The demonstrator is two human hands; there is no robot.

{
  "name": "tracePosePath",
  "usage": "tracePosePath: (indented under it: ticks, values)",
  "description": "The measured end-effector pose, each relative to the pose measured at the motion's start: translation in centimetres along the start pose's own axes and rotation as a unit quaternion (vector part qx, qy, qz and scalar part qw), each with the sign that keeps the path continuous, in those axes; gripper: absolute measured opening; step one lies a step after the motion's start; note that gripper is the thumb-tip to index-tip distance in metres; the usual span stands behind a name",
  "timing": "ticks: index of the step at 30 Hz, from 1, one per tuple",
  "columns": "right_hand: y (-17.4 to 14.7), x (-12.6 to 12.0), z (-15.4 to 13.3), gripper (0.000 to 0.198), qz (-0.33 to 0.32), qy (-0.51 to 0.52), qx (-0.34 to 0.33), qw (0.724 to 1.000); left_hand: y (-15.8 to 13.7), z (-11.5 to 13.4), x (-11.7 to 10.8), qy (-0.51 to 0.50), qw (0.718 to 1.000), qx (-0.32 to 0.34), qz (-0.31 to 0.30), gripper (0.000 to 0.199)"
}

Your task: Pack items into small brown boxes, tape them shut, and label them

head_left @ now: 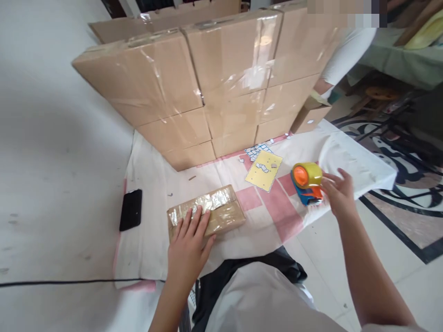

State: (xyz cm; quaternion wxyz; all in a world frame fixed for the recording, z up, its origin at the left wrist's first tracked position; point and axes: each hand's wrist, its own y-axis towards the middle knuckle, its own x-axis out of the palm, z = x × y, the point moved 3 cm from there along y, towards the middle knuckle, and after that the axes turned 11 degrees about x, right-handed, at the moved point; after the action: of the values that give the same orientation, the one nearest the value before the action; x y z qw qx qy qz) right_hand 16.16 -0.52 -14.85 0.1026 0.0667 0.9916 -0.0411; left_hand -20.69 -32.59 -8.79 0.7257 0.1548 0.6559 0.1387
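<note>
My left hand lies on top of a small cardboard box, its fingers stretched out and spread. Shiny clear tape covers the top of that box. On the right, my right hand has its fingers apart beside a tape dispenser. The dispenser is blue and orange and carries a yellow roll of tape with an orange hub. My fingertips are at the roll's right edge; whether they touch it I cannot tell.
Taped cardboard boxes are stacked along the table's far side. A yellow sheet with paper scraps lies before them. A black phone rests at the left. Another person's white sleeve shows behind a small open box.
</note>
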Motion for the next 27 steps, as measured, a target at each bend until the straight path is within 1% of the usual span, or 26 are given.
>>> tracePosePath:
  ticks: [1,2,4,5,7,9,11,12,13,14,16,17,18,19,20,21,22,23,25,26,27]
  values:
    - [1.3,-0.3,0.8,0.072,-0.049,0.032,0.047,0.997,0.1,-0.3,0.1,0.000,1.000,-0.001,0.011,0.077]
    - [2.1,-0.3,1.3,0.065,-0.091,0.049,0.075,0.992,0.3,-0.6,0.3,0.003,1.000,-0.003,0.025,0.079]
    - [2.5,0.1,1.7,0.052,-0.158,0.048,0.087,0.983,0.8,-1.1,0.8,0.022,0.998,-0.007,0.054,0.081]
    - [2.4,0.5,1.8,0.049,-0.184,0.042,0.086,0.978,1.1,-1.2,1.0,0.032,0.997,-0.010,0.064,0.080]
    - [1.5,1.4,1.9,0.047,-0.232,0.036,0.088,0.968,1.7,-1.5,1.2,0.050,0.997,-0.018,0.062,0.079]
    - [0.5,2.0,2.1,0.048,-0.252,0.033,0.079,0.964,2.1,-1.6,0.9,0.061,0.997,-0.017,0.039,0.079]
    - [-0.6,2.3,2.1,0.046,-0.234,0.007,0.036,0.971,2.6,-1.1,0.1,0.071,0.997,-0.012,0.027,0.079]
    - [-1.2,2.4,2.1,0.046,-0.218,-0.008,0.012,0.976,2.9,-0.6,-0.3,0.076,0.996,-0.008,0.041,0.077]
    - [-2.0,2.5,2.0,0.046,-0.202,-0.017,-0.005,0.979,3.3,0.4,-0.6,0.077,0.994,0.004,0.074,0.072]
    - [-2.9,2.6,1.9,0.045,-0.189,-0.013,-0.012,0.982,3.8,1.7,-0.7,0.068,0.990,0.024,0.119,0.064]
    - [-5.1,3.0,1.4,0.045,-0.189,0.038,0.006,0.981,5.0,5.4,-0.1,0.004,0.975,0.084,0.207,0.045]
    - [-6.3,3.3,1.1,0.044,-0.200,0.074,0.020,0.977,5.8,7.6,0.8,-0.051,0.967,0.107,0.226,0.038]
    - [-7.5,3.6,0.6,0.044,-0.214,0.105,0.030,0.971,6.7,9.7,2.0,-0.112,0.964,0.114,0.212,0.031]
    - [-8.6,3.9,0.2,0.044,-0.224,0.131,0.033,0.965,7.8,11.6,3.4,-0.155,0.970,0.080,0.168,0.030]
    - [-9.5,4.2,-0.3,0.046,-0.231,0.150,0.031,0.961,8.8,13.4,5.0,-0.195,0.974,0.037,0.112,0.036]
    - [-10.2,4.3,-0.8,0.048,-0.235,0.161,0.026,0.958,9.6,14.9,6.3,-0.247,0.966,0.012,0.073,0.034]
    - [-10.7,4.5,-1.2,0.051,-0.232,0.164,0.016,0.959,10.3,16.1,7.5,-0.303,0.952,-0.021,0.045,0.028]
    - [-10.9,4.6,-1.5,0.053,-0.224,0.161,0.004,0.961,10.7,16.9,8.4,-0.357,0.932,-0.053,0.029,0.026]
    - [-11.0,4.7,-1.8,0.055,-0.202,0.137,-0.036,0.969,11.2,17.6,9.3,-0.435,0.893,-0.107,0.031,0.025]
    - [-10.9,4.7,-2.0,0.055,-0.191,0.118,-0.066,0.972,11.2,17.7,9.5,-0.453,0.882,-0.127,0.039,0.025]
    - [-10.6,4.8,-2.1,0.056,-0.179,0.102,-0.100,0.973,11.1,17.7,9.4,-0.461,0.875,-0.137,0.047,0.024]
